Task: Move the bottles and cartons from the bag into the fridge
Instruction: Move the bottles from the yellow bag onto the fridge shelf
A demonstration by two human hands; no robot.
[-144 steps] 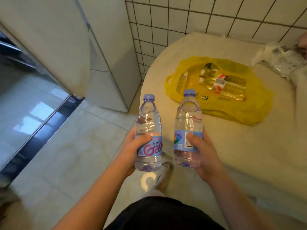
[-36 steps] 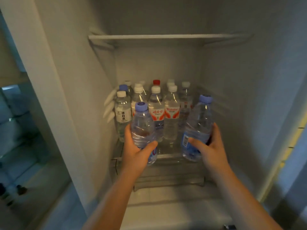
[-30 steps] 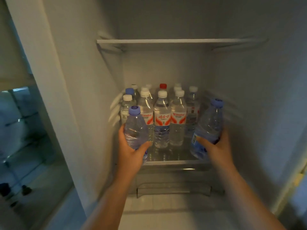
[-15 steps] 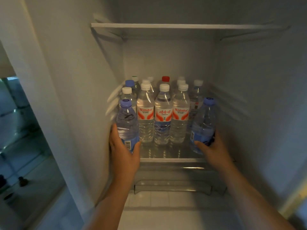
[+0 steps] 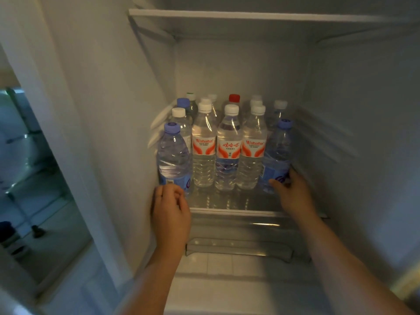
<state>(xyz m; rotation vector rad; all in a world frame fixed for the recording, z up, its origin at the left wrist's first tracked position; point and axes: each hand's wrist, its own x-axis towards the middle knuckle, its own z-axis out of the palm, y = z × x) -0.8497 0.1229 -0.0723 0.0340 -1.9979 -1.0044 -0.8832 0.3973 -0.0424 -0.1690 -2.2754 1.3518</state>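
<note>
Two clear water bottles with blue caps stand on the glass fridge shelf (image 5: 229,202). The left bottle (image 5: 173,155) stands upright at the shelf's front left corner; my left hand (image 5: 170,210) hangs just in front of its base with loosely curled fingers, holding nothing. The right bottle (image 5: 276,153) stands at the front right, and my right hand (image 5: 293,194) still grips its lower part, thumb on the blue label. Between them a row of white-capped bottles with red labels (image 5: 228,151) fills the front, with several more bottles behind.
An upper shelf (image 5: 250,15) spans the fridge above the bottles. A clear drawer front (image 5: 238,248) sits below the glass shelf. The fridge's left wall (image 5: 113,133) and right wall (image 5: 363,133) close in the space. A glass panel (image 5: 34,167) lies at far left.
Both bottles came from the yellow bag on the bed into the fridge. In the last half second my left hand let go of the left bottle and drew back; the right bottle slid further in.
</note>
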